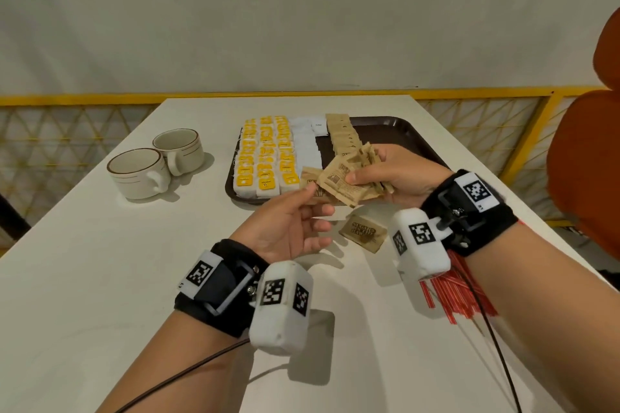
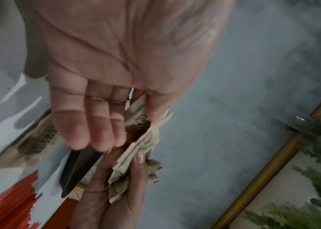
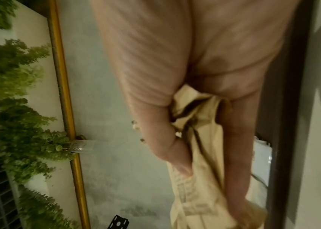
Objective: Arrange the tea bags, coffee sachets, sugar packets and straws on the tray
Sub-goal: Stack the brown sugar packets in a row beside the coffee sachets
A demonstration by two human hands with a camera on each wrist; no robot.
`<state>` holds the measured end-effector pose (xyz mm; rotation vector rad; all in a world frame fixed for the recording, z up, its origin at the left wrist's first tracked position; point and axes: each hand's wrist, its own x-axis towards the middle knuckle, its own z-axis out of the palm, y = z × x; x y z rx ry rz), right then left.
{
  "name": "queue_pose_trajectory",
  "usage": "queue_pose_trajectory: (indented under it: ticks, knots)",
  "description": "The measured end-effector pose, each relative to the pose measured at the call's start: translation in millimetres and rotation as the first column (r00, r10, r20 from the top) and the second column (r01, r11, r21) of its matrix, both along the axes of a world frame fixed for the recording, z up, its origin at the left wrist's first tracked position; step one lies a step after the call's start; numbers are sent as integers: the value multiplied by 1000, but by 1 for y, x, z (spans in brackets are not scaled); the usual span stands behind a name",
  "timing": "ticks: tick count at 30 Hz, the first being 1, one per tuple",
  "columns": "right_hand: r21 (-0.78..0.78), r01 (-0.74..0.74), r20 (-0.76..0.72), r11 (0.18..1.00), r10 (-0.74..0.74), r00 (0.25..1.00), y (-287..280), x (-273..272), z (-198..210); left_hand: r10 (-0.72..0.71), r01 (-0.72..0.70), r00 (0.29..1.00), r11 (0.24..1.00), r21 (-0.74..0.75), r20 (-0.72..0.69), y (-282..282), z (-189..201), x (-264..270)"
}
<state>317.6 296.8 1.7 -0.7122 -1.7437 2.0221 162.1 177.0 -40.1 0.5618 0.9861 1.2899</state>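
Observation:
The dark brown tray (image 1: 406, 134) holds rows of yellow tea bags (image 1: 265, 157), white sachets (image 1: 307, 144) and a line of brown sugar packets (image 1: 344, 136). Above the tray's near edge, my right hand (image 1: 364, 176) grips a fanned bundle of brown sugar packets (image 1: 342, 183), also in the right wrist view (image 3: 200, 155). My left hand (image 1: 313, 198) pinches one packet of that bundle (image 2: 138, 122) between thumb and forefinger. A loose sugar packet (image 1: 364, 232) lies on the table below the hands. Red straws (image 1: 459, 292) lie under my right wrist.
Two cream cups (image 1: 139, 171) (image 1: 179, 147) stand left of the tray. The white table (image 1: 100, 278) runs to a yellow railing (image 1: 67, 99) at the back. An orange chair (image 1: 587, 161) stands at the right edge.

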Motion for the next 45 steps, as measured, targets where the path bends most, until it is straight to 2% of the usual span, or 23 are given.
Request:
queue_pose_trajectory:
  ticks: [7, 10, 13, 17, 20, 26, 29, 33, 35, 37, 39, 42, 45]
  knots:
    - [-172, 120, -93, 978, -137, 986, -6, 0, -32, 106, -106, 992, 994, -3, -65, 3, -5, -1]
    - [-130, 147, -75, 980, -158, 985, -11, 1, -37, 149, -145, 985, 988, 57, -86, 4, -7, 0]
    - [-33, 147, -37, 989, -148, 988, -17, 0, -37, 99, -91, 991, 992, 89, -95, 4, -9, 2]
    - [31, 151, -34, 988, -150, 988, -23, -2, -38, 19, -18, 1000, 998, 54, -18, 2, -7, 4]
    - [38, 177, -28, 983, -176, 984, -23, 0, -38, 48, -48, 999, 998, 36, 18, 2, -6, 0]
    - [85, 236, -45, 968, -233, 971, -23, -1, -38, 138, -127, 983, 987, 95, -123, 5, -12, 3]
    - [11, 225, -107, 974, -223, 969, -25, -3, -38, 199, -179, 965, 976, 127, -170, 6, -15, 2]
    - [-93, 251, -155, 963, -263, 952, -19, 0, -35, 273, -266, 961, 957, 113, -54, 6, -11, -5]
    - [-100, 243, -217, 965, -260, 941, -17, 2, -34, 297, -299, 953, 953, 35, 54, 6, -7, -8]
    - [-41, 184, -247, 982, -189, 950, -20, 3, -33, 265, -260, 944, 964, -51, 195, 4, -4, -8]
    - [84, 99, -223, 992, -79, 972, -26, 3, -32, 204, -193, 937, 979, -64, 282, 2, -2, -5]
    - [244, 36, -180, 969, 9, 984, -31, 2, -33, 129, -114, 955, 991, -71, 267, 0, -2, 1]
    - [311, 87, -162, 946, -37, 986, -29, 0, -36, 97, -77, 973, 992, -98, 212, 0, -3, 4]
